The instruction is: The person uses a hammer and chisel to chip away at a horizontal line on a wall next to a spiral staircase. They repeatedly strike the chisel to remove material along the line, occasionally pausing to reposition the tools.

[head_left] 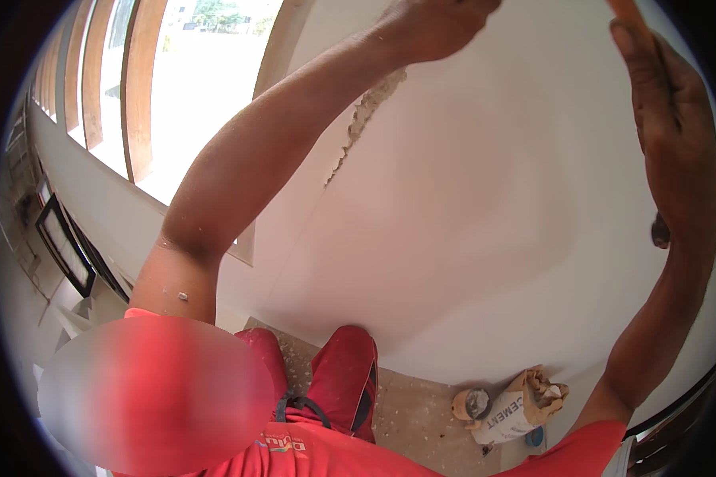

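My left hand (441, 30) is raised to the top edge of the view, its fingers curled closed. The fingertips are cut off, so what it holds, if anything, is hidden. Just below that hand, a rough chipped groove (362, 119) runs down the white wall (469, 215), narrowing to a thin crack. My right hand (667, 95) is up at the far right, closed on an orange bar-shaped handle (628, 11). The thumb lies along the handle, and its upper end runs out of view.
A window with wooden bars (138, 87) stands at the left. On the debris-flecked floor (414, 401), by the wall's foot, are a torn paper cement bag (507, 417) and a small round container (474, 404). A black-framed panel (65, 242) leans at far left.
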A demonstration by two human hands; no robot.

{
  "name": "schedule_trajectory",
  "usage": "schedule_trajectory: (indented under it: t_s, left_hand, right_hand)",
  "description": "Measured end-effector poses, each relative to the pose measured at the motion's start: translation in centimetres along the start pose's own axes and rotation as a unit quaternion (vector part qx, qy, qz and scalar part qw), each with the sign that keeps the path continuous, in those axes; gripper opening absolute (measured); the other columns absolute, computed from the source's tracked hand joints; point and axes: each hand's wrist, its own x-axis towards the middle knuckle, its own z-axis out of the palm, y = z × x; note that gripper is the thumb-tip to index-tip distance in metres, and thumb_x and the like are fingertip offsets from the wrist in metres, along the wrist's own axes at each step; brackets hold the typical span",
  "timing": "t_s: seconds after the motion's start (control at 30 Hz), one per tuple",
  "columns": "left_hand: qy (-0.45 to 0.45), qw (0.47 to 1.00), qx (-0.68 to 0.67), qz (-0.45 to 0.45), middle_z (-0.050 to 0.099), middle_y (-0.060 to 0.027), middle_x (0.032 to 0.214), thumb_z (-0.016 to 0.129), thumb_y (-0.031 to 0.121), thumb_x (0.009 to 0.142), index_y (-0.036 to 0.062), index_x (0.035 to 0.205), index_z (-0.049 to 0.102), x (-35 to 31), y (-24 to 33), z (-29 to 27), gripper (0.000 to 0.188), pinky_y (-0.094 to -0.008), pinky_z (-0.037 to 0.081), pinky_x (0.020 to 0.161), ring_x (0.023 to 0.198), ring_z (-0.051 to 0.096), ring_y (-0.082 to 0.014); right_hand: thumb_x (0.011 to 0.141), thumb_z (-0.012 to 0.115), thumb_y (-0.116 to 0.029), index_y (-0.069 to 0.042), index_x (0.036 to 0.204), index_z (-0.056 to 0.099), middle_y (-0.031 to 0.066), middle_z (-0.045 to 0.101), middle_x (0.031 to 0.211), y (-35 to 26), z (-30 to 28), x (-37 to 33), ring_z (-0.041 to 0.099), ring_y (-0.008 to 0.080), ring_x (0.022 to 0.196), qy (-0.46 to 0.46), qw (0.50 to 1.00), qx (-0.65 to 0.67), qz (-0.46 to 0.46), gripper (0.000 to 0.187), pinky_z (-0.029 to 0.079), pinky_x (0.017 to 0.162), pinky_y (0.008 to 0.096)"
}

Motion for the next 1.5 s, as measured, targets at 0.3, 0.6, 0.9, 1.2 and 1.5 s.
schedule_trajectory:
  t_s: [0.3, 0.6, 0.9, 1.2, 1.5]
  left_hand:
    - [0.032, 0.978, -0.203, 0.017, 0.042, 0.0042, 0.054, 0.055, 0.028, 0.100, 0.0139, 0.061, 0.048, 2.2, -1.8, -1.9, 0.042, -0.0307, 0.030, 0.047, 0.049, 0.036, -0.0076]
    - [0.126, 0.968, -0.212, -0.030, 0.045, 0.0011, 0.053, 0.057, 0.028, 0.098, 0.0109, 0.059, 0.049, 1.1, -1.7, -1.4, 0.043, -0.0328, 0.031, 0.048, 0.049, 0.041, -0.0102]
    - [0.225, 0.945, -0.234, -0.028, 0.040, 0.0029, 0.053, 0.054, 0.026, 0.101, 0.0118, 0.060, 0.047, -1.7, -1.0, 0.2, 0.043, -0.0312, 0.028, 0.047, 0.050, 0.037, -0.0084]
    - [0.167, 0.961, -0.218, 0.034, 0.038, -0.0040, 0.059, 0.040, 0.013, 0.105, 0.0021, 0.064, 0.039, -6.7, -2.4, -0.2, 0.042, -0.0332, 0.034, 0.059, 0.059, 0.035, -0.0146]
    - [0.156, 0.944, -0.248, 0.154, 0.035, -0.0040, 0.058, 0.045, 0.011, 0.101, 0.0019, 0.062, 0.035, -8.1, -3.5, 1.0, 0.041, -0.0336, 0.026, 0.050, 0.054, 0.032, -0.0137]
  right_hand:
    - [0.108, 0.043, -0.022, -0.008, 0.070, 0.050, -0.0010, 0.043, 0.043, -2.3, -4.0, -0.8, 0.036, 0.0036, 0.030, 0.113, 0.974, 0.188, 0.065, 0.040, 0.033, 0.027, 0.0219]
    - [0.108, 0.047, -0.024, -0.006, 0.075, 0.052, -0.0007, 0.043, 0.048, -2.8, -3.2, -0.6, 0.036, 0.0058, 0.037, 0.114, 0.976, 0.176, 0.052, 0.038, 0.032, 0.034, 0.0248]
    - [0.107, 0.050, -0.027, -0.004, 0.079, 0.054, -0.0003, 0.042, 0.054, -2.6, -2.7, 1.2, 0.036, 0.0080, 0.043, 0.134, 0.982, 0.131, -0.024, 0.037, 0.031, 0.041, 0.0278]
    - [0.102, 0.064, -0.023, 0.002, 0.119, 0.066, -0.0025, 0.062, 0.071, -5.2, 1.2, 0.9, 0.052, 0.0072, 0.060, 0.143, 0.979, 0.144, -0.028, 0.030, 0.046, 0.057, 0.0251]
    - [0.087, 0.071, -0.021, -0.010, 0.085, 0.054, 0.0031, 0.044, 0.064, -8.0, 4.9, -6.9, 0.051, 0.0157, 0.046, 0.067, 0.991, 0.020, -0.116, 0.021, 0.043, 0.042, 0.0344]
